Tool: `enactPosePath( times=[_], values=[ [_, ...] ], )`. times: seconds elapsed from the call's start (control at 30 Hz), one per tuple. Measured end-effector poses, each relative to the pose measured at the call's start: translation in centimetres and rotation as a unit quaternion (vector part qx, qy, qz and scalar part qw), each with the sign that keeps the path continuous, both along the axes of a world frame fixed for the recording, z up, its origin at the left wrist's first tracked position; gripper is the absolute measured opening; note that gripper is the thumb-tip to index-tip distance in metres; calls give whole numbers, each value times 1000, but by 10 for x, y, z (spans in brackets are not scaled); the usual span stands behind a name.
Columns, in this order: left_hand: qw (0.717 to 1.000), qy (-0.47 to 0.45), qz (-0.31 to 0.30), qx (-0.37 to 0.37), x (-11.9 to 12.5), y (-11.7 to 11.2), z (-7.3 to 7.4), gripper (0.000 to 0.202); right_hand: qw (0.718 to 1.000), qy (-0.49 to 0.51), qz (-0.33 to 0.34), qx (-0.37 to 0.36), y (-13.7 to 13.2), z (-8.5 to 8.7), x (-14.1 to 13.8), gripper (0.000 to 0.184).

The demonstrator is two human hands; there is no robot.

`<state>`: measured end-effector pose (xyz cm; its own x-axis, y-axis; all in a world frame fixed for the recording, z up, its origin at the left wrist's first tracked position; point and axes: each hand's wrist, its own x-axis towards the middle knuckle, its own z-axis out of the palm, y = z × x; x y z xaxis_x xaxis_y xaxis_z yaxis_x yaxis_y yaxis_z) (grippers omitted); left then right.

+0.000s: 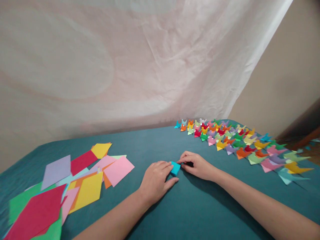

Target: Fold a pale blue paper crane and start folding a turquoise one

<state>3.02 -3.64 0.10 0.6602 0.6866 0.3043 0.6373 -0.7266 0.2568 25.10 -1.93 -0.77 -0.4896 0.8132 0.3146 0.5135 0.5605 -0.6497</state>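
Observation:
A small folded piece of blue origami paper (pixel 175 169) lies on the teal tabletop between my hands. My left hand (pixel 157 180) rests over its left side, fingers pressing it down, with the thumb stretched out along the near side. At the paper's right edge, my right hand (pixel 195 164) is closed in a pinch, thumb and forefinger meeting at the corner. The left part of the paper is hidden under my left fingers.
Loose sheets of coloured paper, among them a red sheet (pixel 37 210) and a yellow sheet (pixel 88 190), overlap on the left. Rows of folded paper birds (pixel 221 145) stand at the right. A pale cloth (pixel 140 66) hangs behind the table (pixel 140 143).

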Motion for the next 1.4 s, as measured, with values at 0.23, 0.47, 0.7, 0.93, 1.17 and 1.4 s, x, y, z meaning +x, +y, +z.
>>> enactPosePath(
  times=[0.23,0.47,0.7,0.93,1.17,1.4],
  values=[
    [1000,-13,9,-9,0,1,-2,31,1000,29,10,3,-2,-2,-2,26],
    [1000,-25,-2,-10,-1,2,-5,30,1000,19,13,14,-3,0,-3,25],
    [1000,-20,-17,-5,-1,1,-6,30,999,0,21,29,-4,0,-3,23],
    [999,-18,-32,2,-2,2,-5,31,997,-21,33,72,-3,-2,-1,23],
    [999,-28,-30,2,-4,5,-4,26,988,-70,43,131,-3,-5,2,20],
    [999,-31,-11,-4,-6,9,-4,22,984,-85,45,150,-4,-3,1,20]
  ],
)
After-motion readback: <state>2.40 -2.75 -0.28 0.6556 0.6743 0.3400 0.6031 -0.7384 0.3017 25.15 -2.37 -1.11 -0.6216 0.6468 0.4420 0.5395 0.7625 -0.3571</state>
